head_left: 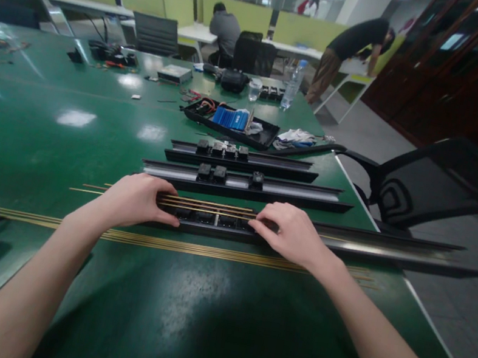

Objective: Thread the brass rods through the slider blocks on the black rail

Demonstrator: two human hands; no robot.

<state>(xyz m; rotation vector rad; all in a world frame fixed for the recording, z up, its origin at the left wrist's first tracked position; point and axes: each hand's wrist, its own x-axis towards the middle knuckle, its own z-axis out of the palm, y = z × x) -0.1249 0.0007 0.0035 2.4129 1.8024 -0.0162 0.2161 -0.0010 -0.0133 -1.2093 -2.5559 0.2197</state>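
Observation:
A long black rail (395, 262) with a channel shape lies crosswise in front of me, with dark blocks (204, 218) set inside it. Several thin brass rods (216, 204) run along the top of the rail and stick out past my left wrist. My left hand (137, 201) curls over the rail's left part, thumb on the near side and fingers on the far side, spanning the rods. At the right end of the blocks, my right hand (288, 231) pinches the brass rods between thumb and fingertips. Its other fingers are partly hidden.
More brass rods (207, 252) lie on the green table (37, 168) nearer me. Two shorter black rails (309, 202) with blocks sit beyond. Farther back are a black tray (267, 138), a water bottle (292, 86) and a cup (254, 90). A chair (441, 184) stands right.

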